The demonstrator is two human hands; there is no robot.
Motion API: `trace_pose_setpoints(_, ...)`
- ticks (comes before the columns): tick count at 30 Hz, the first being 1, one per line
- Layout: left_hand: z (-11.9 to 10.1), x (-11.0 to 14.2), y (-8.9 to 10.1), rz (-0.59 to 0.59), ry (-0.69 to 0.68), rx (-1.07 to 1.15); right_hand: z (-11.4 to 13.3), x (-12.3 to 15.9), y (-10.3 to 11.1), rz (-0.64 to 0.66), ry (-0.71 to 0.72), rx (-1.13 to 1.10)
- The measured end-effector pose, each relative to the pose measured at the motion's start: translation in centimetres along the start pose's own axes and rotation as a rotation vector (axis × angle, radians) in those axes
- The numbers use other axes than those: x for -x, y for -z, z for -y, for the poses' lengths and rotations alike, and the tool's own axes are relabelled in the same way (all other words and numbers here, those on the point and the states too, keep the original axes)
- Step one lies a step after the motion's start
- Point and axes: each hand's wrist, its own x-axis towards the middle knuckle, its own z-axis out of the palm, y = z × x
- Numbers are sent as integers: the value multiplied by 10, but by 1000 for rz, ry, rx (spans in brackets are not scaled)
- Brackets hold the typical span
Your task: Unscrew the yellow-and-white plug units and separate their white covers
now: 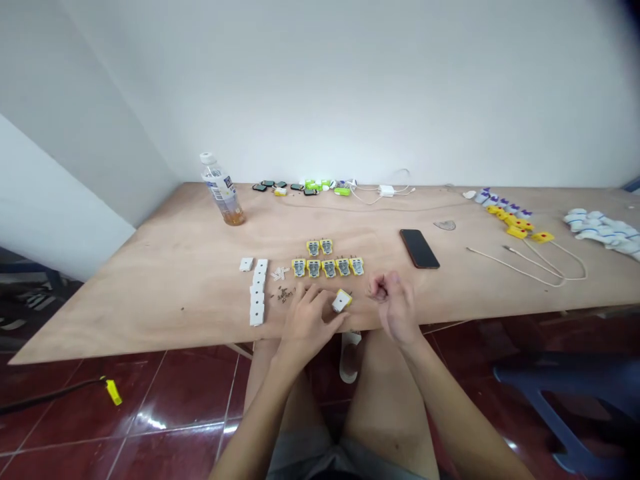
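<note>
Head view, entry one: what is at the left hand (306,323)?

Item: one yellow-framed electrical module (341,301), white face up, tilted at an angle on the plywood table (110,327), near the front edge, between both hands. The left fingers (320,300) lie close together and curved, their tips at the module's lower left. Whether they grip it, I cannot tell.

Entry two: the right hand (395,307)?

Raised just off the table, right of the module and apart from it. Fingers bunched, tips pinched together; anything between them is too small to tell.

Entry three: what lies around them?

Above the hands, seven yellow-framed modules with metal faces (314,268): five in a row, two behind. To the left, a small heap of screws (285,294), a few pale small parts (279,273), a column of white plates (257,293), and one white plate (245,265) set apart.

Entry four: further along the table?

A black smartphone (419,248) lies face up, right of the modules. Toward the wall stands a plastic bottle (221,190), with amber liquid low inside. Far right, white cables (525,267) and yellow pieces (517,228).
</note>
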Motion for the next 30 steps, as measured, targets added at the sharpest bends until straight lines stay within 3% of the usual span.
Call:
trace_pose_setpoints(3, 1, -4, -8, 6, 11, 81, 15, -13, -17, 71, -151, -332)
trace_pose_setpoints(6, 0, -5, -7, 9, 28, 123, 19, -18, -32, 136, -213, -451)
trace_pose_setpoints(16, -3, -4, -5, -8, 8, 105, 4, -17, -41, 171, -183, -480)
trace_pose_setpoints(24, -7, -7, -6, 37, 87, 122, 13, -17, -44, 255, -6, 21)
trace_pose_setpoints(27, -6, -10, -9, 47, 104, 152, 10, -29, -51, 255, -41, -69)
trace_pose_setpoints(30, -5, -14, -13, 48, 115, 146, 2, -45, -55, 313, -167, -295)
